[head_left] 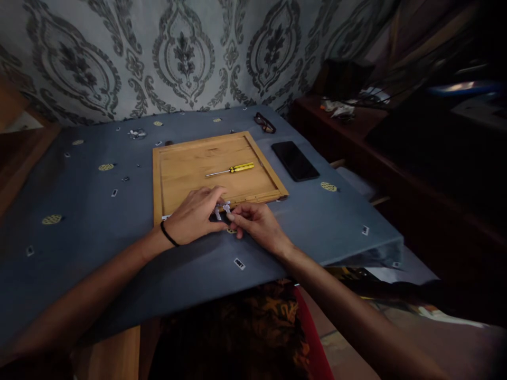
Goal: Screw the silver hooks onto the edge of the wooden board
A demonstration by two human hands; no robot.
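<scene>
Grip narrow, the right hand (pixel 259 224) pinches a metal piece (pixel 227 208) by the panel's (pixel 186 171) near edge, left hand (pixel 196 215) arched alongside, hold unclear.

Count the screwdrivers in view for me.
1: the yellow-handled screwdriver lies on the framed wooden panel, left of the smartphone. No other shows, though the left hand hides part of the panel.

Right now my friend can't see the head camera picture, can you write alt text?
A person's right hand pinches a small silvery piece, the left hand curved near it, at the near edge of a framed wooden panel. A yellow screwdriver lies on the panel; a phone and glasses rest to its right on a blue-grey tablecloth.
</scene>
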